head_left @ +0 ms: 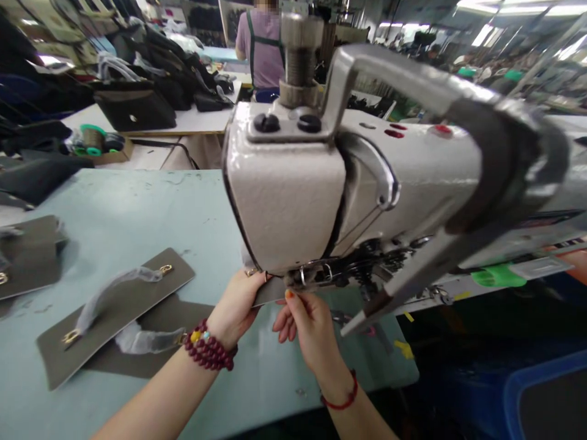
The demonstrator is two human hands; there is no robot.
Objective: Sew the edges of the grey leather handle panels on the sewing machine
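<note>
A pale industrial sewing machine (284, 189) fills the middle of the view. Under its head lies a grey leather-like panel (269, 292), mostly hidden by the machine and my hands. My left hand (237, 300), with a beaded bracelet at the wrist, grips the panel's left end, thumb on top. At its near edge my right hand (309, 324) pinches the panel between thumb and forefinger, the other fingers curled below. Left of my hands lies a similar grey panel (123, 305) with a plastic-wrapped handle (107, 290) and gold hardware, overlapping another panel (183, 311).
More grey panels (32, 256) lie at the table's left edge. Black bags (132, 104) stand on a white table behind, near a box with thread spools (93, 140). A person (266, 49) stands beyond the machine. A blue bin (513, 391) is at lower right.
</note>
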